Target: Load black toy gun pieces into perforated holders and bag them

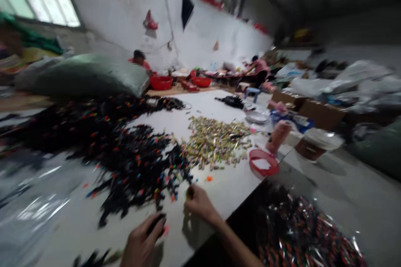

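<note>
Clear plastic bag (308, 233) holding dark colour-tipped pieces (300, 229) near the right hand (200, 204)

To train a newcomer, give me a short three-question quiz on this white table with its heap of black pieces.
1. Which hand is closer to the pile of small gold and multicoloured pieces?
2. True or false: the heap of black pieces with coloured tips lies to the left of that pile in the view.
3. What colour are the two round plastic basins beyond the long white table? A) blue B) red C) green

Key: 1. the right hand; 2. true; 3. B
</note>
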The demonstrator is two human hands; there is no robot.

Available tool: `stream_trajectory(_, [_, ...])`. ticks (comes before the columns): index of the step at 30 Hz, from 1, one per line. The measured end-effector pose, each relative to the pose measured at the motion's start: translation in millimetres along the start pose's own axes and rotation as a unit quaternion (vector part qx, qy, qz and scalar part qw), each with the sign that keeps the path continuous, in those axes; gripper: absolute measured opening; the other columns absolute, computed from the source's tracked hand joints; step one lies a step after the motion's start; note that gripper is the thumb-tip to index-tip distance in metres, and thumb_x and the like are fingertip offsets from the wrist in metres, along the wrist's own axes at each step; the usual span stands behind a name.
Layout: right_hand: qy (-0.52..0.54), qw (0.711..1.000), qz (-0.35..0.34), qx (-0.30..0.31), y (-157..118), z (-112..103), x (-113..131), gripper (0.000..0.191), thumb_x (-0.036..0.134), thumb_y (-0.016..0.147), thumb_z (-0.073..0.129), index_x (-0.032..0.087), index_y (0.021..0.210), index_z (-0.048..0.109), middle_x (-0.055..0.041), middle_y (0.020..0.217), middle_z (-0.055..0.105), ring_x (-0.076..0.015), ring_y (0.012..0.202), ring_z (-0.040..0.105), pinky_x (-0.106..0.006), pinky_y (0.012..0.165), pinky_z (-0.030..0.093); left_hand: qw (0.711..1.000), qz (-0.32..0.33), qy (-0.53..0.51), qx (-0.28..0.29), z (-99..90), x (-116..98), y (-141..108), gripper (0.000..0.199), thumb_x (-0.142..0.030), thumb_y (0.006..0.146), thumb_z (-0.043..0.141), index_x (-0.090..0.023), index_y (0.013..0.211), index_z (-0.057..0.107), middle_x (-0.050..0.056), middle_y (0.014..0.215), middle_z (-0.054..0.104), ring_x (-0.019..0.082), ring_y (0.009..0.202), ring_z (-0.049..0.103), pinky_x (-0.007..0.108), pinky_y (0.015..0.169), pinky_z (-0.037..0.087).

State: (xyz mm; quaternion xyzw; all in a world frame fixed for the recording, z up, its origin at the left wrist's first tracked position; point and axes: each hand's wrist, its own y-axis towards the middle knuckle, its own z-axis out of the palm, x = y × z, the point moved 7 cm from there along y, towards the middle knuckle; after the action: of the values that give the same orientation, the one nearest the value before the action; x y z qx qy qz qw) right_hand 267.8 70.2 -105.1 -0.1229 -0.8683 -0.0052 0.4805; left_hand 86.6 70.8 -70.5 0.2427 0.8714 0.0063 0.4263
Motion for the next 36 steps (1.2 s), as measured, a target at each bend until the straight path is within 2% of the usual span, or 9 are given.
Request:
stream_trajectory(2, [0.184,0.981,0.017,0.053,-7.4,-0.6,6.2,0.027,0.016,0.059,0.054,0.019,0.085,0.051,0.0056,0.061,0.055,-0.0113,0.051,0.052,-0.023,0.051,0.038,0.998,-0.058,-0.012,0.037,10.0,-5.1,-3.1,0.034,-0.041,0.084,0.038,-0.020,0.084,0.065,0.001,0.071,0.069,0.015,0.064,0.063,0.021,0.060,0.050])
stream_trajectory(4, [0.314,0.943,0.051,0.092,-13.4,2.7,9.3,0.018,0.021,0.062,0.059,0.017,0.078,0.052,0.0045,0.056,0.057,-0.0106,0.047,0.053,-0.022,0.050,0.039,0.994,-0.089,-0.013,0.060,17.0,-7.9,-4.2,0.031,-0.038,0.084,0.039,-0.020,0.083,0.065,0.000,0.071,0.067,0.013,0.066,0.062,0.020,0.063,0.047])
stream_trajectory(6, [0.393,0.909,0.075,0.115,-19.8,7.5,11.8,0.018,0.024,0.061,0.066,0.016,0.071,0.052,0.0016,0.056,0.061,-0.0118,0.051,0.057,-0.022,0.051,0.041,0.992,-0.104,-0.008,0.073,19.8,-10.1,-5.3,0.029,-0.035,0.084,0.040,-0.020,0.081,0.065,0.000,0.071,0.066,0.013,0.067,0.061,0.020,0.064,0.045])
stream_trajectory(8, [0.429,0.889,0.085,0.134,-26.2,12.1,14.6,0.021,0.024,0.059,0.071,0.015,0.073,0.058,-0.0003,0.060,0.064,-0.0126,0.055,0.060,-0.023,0.054,0.043,0.992,-0.101,0.003,0.078,19.3,-13.9,-7.0,0.028,-0.033,0.085,0.040,-0.020,0.083,0.066,0.001,0.074,0.067,0.013,0.070,0.060,0.021,0.065,0.044])
stream_trajectory(10, [0.427,0.887,0.082,0.155,-31.1,15.2,17.5,0.025,0.025,0.060,0.072,0.013,0.080,0.064,-0.0013,0.062,0.066,-0.0125,0.056,0.061,-0.024,0.058,0.045,0.993,-0.088,0.016,0.083,17.5,-18.2,-8.7,0.028,-0.031,0.085,0.040,-0.020,0.087,0.066,0.003,0.081,0.069,0.015,0.074,0.061,0.023,0.068,0.044])
stream_trajectory(14, [0.364,0.910,0.055,0.190,-34.3,14.5,23.3,0.026,0.030,0.064,0.071,0.013,0.084,0.070,-0.0030,0.060,0.067,-0.0120,0.056,0.059,-0.025,0.059,0.045,0.993,-0.057,0.041,0.100,14.4,-23.4,-11.2,0.027,-0.028,0.087,0.039,-0.021,0.094,0.065,0.003,0.093,0.069,0.016,0.082,0.061,0.025,0.073,0.043])
stream_trajectory(21, [0.335,0.913,0.052,0.226,-36.6,14.5,30.9,0.027,0.035,0.066,0.070,0.013,0.082,0.071,-0.0026,0.057,0.066,-0.0118,0.054,0.058,-0.025,0.058,0.044,0.987,-0.030,0.093,0.126,12.9,-24.3,-17.2,0.027,-0.027,0.089,0.037,-0.020,0.083,0.063,0.002,0.080,0.066,0.016,0.075,0.060,0.026,0.068,0.040])
stream_trajectory(29, [0.265,0.930,-0.005,0.253,-43.1,14.0,46.7,0.026,0.037,0.068,0.067,0.014,0.080,0.073,-0.0021,0.060,0.065,-0.0123,0.057,0.056,-0.026,0.061,0.044,0.985,-0.006,0.090,0.144,11.9,-21.9,-26.7,0.026,-0.028,0.089,0.038,-0.021,0.090,0.063,0.002,0.086,0.068,0.015,0.081,0.061,0.025,0.071,0.041])
stream_trajectory(36, [0.221,0.938,-0.013,0.268,-58.5,23.1,45.4,0.023,0.037,0.067,0.067,0.016,0.075,0.073,0.0002,0.062,0.059,-0.0098,0.050,0.052,-0.021,0.049,0.042,0.983,-0.010,0.094,0.158,15.0,-18.8,-39.9,0.024,-0.026,0.089,0.039,-0.019,0.090,0.063,0.002,0.085,0.068,0.014,0.078,0.062,0.024,0.069,0.042])
